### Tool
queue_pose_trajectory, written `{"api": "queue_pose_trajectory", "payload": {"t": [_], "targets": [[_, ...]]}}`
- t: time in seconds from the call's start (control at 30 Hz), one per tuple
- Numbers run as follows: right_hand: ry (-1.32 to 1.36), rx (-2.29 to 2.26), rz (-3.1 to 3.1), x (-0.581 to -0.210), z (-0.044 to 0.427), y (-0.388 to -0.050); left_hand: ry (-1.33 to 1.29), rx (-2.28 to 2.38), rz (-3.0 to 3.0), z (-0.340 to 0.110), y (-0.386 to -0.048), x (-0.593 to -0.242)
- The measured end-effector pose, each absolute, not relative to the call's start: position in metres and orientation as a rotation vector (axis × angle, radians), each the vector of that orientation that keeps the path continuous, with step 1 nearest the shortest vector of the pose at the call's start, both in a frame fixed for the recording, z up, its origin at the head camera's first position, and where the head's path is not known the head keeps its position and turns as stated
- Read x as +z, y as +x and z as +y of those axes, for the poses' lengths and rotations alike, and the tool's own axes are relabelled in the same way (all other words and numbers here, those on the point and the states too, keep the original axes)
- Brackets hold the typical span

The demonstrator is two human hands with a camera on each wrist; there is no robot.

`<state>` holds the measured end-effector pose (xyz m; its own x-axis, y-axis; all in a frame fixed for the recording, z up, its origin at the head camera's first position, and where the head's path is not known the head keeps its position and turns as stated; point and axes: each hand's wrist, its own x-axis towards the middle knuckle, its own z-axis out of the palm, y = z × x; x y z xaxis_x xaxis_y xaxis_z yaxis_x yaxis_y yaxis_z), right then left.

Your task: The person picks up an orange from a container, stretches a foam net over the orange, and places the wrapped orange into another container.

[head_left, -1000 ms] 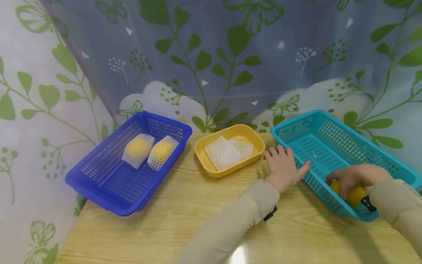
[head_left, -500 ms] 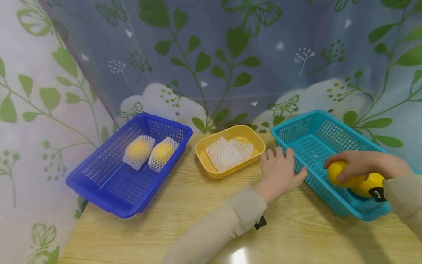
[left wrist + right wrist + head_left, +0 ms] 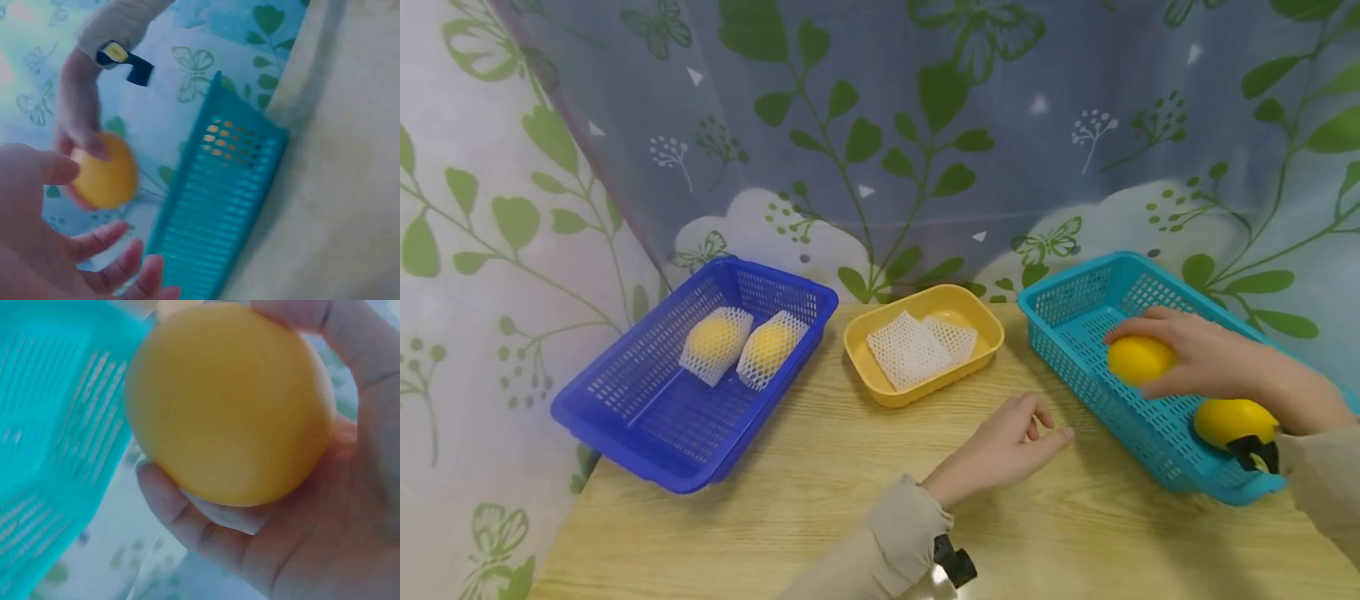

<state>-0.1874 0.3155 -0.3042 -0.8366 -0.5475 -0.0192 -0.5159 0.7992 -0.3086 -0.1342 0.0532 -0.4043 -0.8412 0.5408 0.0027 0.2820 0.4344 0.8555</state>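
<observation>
My right hand (image 3: 1195, 350) holds a smooth yellow oval fruit (image 3: 1141, 360) above the teal basket (image 3: 1060, 354). Thumb and fingers wrap round its sides, as the right wrist view shows with the fruit (image 3: 231, 406) filling the grasp. A second yellow fruit (image 3: 1232, 422) lies at the basket's near end, below my right wrist. My left hand (image 3: 1000, 450) hovers over the table, left of that basket, its fingers loosely bent and holding nothing. In the left wrist view the left hand's fingers (image 3: 119, 265) are spread apart.
A yellow tray (image 3: 891, 398) with white foam net sleeves (image 3: 910, 350) stands mid-table. On the left, a blue basket (image 3: 647, 454) contains two yellow fruits in foam nets (image 3: 715, 342). A patterned curtain (image 3: 880, 167) hangs behind the wooden table (image 3: 820, 500).
My right hand has lifted one fruit from the teal basket's near end and carried it up and leftward. My left hand has left the basket's side, drawing back toward me.
</observation>
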Motion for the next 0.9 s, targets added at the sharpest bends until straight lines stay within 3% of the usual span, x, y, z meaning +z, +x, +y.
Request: {"api": "queue_pose_trajectory", "payload": {"t": [0.27,0.57,0.9], "targets": [[-1.099,-0.700,2.835,-0.306,0.244,-0.149,0.571,1.770,1.940,0.022,-0.114,-0.453],[-1.224,-0.969,2.720,-0.341,0.187,-0.130,0.765,2.075,1.648,-0.013,-0.103,-0.488],[-0.984,-1.616,2.537,-0.416,0.143,-0.123,0.754,2.253,1.560,-0.035,-0.103,-0.514]]}}
